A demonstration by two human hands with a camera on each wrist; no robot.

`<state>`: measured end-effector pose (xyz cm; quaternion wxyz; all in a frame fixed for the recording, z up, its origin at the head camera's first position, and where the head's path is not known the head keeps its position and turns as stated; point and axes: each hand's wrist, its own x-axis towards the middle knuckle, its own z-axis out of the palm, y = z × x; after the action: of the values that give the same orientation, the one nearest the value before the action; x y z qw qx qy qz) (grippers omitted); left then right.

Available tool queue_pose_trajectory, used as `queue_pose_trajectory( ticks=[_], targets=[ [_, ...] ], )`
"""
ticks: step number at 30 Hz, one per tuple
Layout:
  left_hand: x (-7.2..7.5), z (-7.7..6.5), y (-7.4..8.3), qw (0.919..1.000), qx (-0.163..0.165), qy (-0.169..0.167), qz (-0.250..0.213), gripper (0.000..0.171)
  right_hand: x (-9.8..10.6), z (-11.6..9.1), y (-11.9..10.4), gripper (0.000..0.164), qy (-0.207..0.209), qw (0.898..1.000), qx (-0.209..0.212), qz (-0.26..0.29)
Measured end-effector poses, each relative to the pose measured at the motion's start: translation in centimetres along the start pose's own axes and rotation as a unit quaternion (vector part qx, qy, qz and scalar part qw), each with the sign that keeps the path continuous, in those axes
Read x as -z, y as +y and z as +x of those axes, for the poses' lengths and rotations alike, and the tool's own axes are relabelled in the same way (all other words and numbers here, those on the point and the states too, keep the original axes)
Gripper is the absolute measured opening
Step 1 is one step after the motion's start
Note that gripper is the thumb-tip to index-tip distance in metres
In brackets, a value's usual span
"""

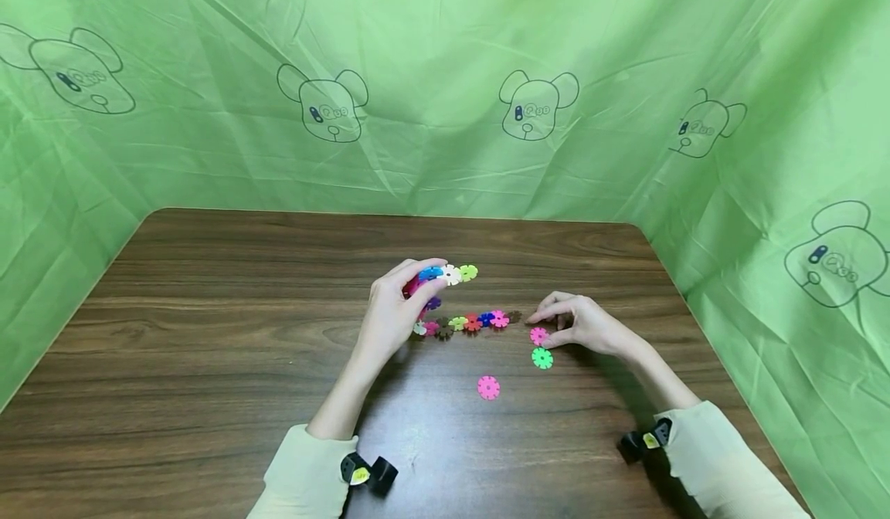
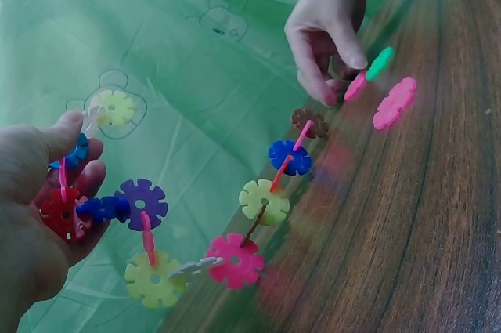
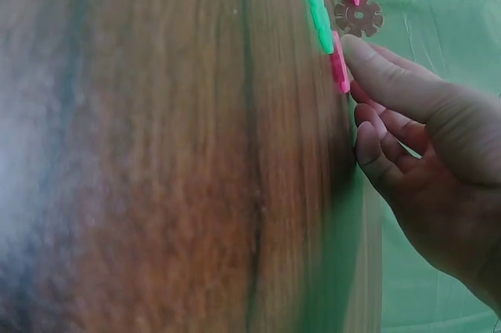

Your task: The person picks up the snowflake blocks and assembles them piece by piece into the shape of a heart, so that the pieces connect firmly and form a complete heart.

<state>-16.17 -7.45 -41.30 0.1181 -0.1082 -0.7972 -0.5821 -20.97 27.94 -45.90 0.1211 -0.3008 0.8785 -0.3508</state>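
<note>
My left hand (image 1: 396, 306) grips a linked chain of coloured notched flower discs, with a blue disc (image 1: 431, 273), a white disc (image 1: 450, 274) and a yellow-green disc (image 1: 469, 273) at its upper end. The chain hangs from my fingers and runs right through a purple disc (image 2: 141, 204), a yellow disc (image 2: 264, 201) and a blue disc (image 2: 290, 157) to a brown disc (image 2: 310, 123). Close to that brown end is my right hand (image 1: 591, 324), thumb and fingers apart beside a loose pink disc (image 1: 538, 336). A green disc (image 1: 542, 358) lies against the pink one.
Another pink disc (image 1: 489, 388) lies alone on the brown wooden table (image 1: 208, 364), nearer to me. A green curtain (image 1: 431, 171) with printed bear faces surrounds the table's back and sides. Each sleeve cuff carries a black wrist camera (image 1: 378, 475).
</note>
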Motion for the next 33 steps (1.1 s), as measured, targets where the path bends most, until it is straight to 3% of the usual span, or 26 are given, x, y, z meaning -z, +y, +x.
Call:
queue_pose_trajectory(
  ticks=[13, 19, 27, 33],
  targets=[
    [0.0, 0.0, 0.1, 1.0, 0.005, -0.003, -0.002, 0.024, -0.2, 0.2, -0.1, 0.027, 0.005, 1.0, -0.007, 0.005],
    [0.0, 0.0, 0.1, 1.0, 0.004, -0.003, -0.004, 0.023, -0.2, 0.3, -0.2, 0.022, 0.014, 0.999, -0.025, 0.037],
    [0.0, -0.1, 0.2, 0.9999, 0.008, -0.007, -0.003, 0.027, -0.2, 0.0, -0.8, 0.013, 0.067, 0.995, -0.03, 0.067],
    [0.2, -0.1, 0.2, 1.0, 0.004, -0.004, 0.001, 0.026, -0.2, 0.8, -2.7, 0.023, 0.105, 0.986, -0.02, 0.126]
  ],
)
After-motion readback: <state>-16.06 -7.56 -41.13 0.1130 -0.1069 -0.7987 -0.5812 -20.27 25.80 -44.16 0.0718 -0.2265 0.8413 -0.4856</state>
